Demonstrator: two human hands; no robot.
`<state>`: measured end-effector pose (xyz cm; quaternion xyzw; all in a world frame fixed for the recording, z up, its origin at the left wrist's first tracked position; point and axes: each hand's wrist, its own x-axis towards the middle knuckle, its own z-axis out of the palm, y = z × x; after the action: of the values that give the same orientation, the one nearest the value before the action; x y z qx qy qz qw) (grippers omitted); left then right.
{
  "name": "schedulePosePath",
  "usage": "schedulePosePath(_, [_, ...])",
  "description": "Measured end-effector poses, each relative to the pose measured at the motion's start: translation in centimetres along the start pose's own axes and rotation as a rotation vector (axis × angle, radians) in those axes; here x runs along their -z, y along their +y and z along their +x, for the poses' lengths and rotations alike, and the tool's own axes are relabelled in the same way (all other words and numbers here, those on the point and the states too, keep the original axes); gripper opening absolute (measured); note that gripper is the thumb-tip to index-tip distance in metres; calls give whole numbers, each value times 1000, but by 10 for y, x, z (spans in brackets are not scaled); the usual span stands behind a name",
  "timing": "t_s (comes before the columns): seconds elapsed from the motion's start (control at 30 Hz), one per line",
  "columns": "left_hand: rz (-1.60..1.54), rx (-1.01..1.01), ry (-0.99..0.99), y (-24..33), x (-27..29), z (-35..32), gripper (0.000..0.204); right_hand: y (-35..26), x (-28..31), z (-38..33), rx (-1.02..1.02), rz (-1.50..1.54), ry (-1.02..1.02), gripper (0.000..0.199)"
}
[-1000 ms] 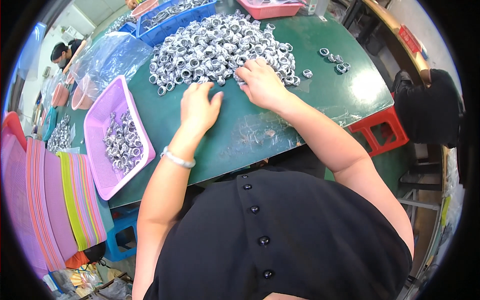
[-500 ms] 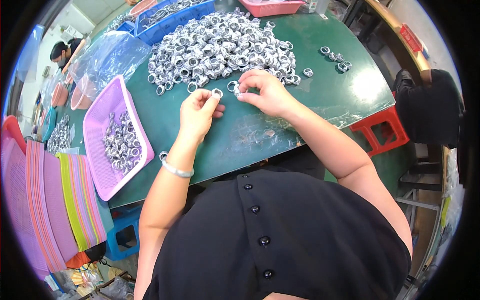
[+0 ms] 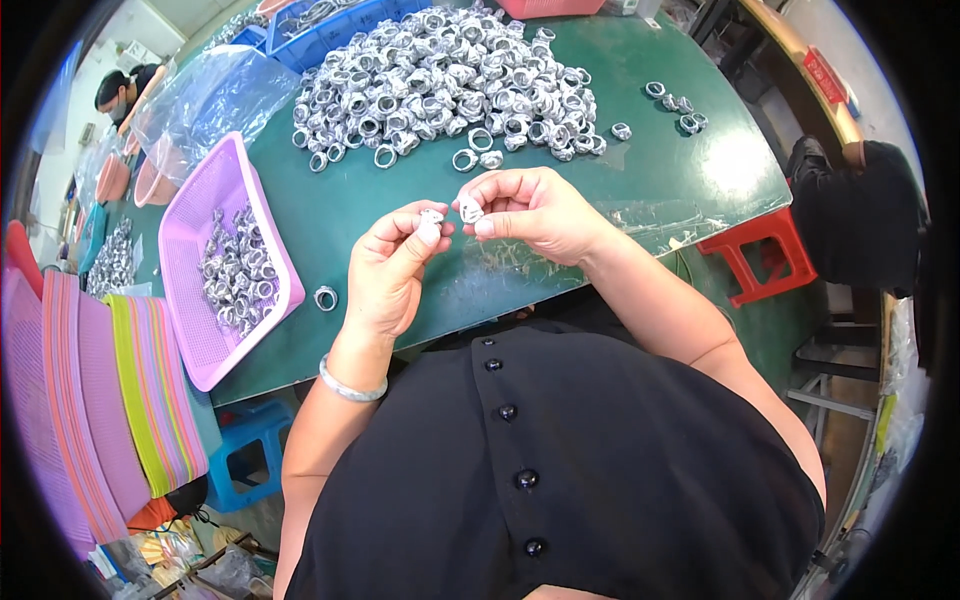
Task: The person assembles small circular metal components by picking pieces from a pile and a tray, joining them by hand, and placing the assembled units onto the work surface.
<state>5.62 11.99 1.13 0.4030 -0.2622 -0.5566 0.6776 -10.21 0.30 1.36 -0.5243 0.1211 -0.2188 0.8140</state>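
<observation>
My left hand point(image 3: 395, 262) pinches a silver-grey ring point(image 3: 431, 217) between thumb and fingertips. Close beside it, my right hand point(image 3: 532, 213) grips another ring point(image 3: 469, 210) the same way, and the fingertips of both hands nearly meet over the near part of the green table point(image 3: 460, 270). A big heap of similar rings point(image 3: 430, 90) lies just beyond my hands, with a few loose ones at its near edge. To my left a lilac mesh basket point(image 3: 185, 325) holds a smaller lot of rings point(image 3: 238, 272). One single ring point(image 3: 325, 298) rests between that basket and my left wrist.
Several loose rings point(image 3: 688, 122) lie at the right of the table. Behind the heap stand a blue crate point(image 3: 345, 30) and a pink basket point(image 3: 550, 8). Clear plastic bags point(image 3: 215, 100) and stacked baskets point(image 3: 150, 400) are at left, a red stool point(image 3: 765, 255) at right. A person point(image 3: 130, 90) sits far left.
My right hand has drawn back from the heap's edge toward me with a ring in it. My left hand has moved slightly nearer, and the two hands are now close together.
</observation>
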Motion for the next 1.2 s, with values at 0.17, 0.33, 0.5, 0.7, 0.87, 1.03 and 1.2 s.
schedulePosePath(0.17, [45, -202, -121, -6, 4, -3, 11, 4, -4, -4, 8, -21, -3, 19])
schedulePosePath(0.33, [162, -251, -129, -6, 4, -6, 12, 1, -12, -7, 26, -66, 6, 21])
schedulePosePath(0.5, [138, -234, -131, -6, 2, -8, 18, -1, -17, -10, 55, -138, 9, 23])
schedulePosePath(0.7, [62, -260, -133, -4, -7, -11, 41, 5, -20, -11, 147, -75, 37, 28])
schedulePosePath(0.87, [135, -229, -146, -4, -6, -14, 51, 1, -22, -14, 164, -213, 2, 33])
schedulePosePath(1.03, [130, -167, -144, -4, -5, -16, 50, 3, -20, -16, 159, -244, -11, 34])
schedulePosePath(1.2, [89, -191, -162, -7, -3, -17, 49, 2, -25, -19, 213, -219, 30, 31])
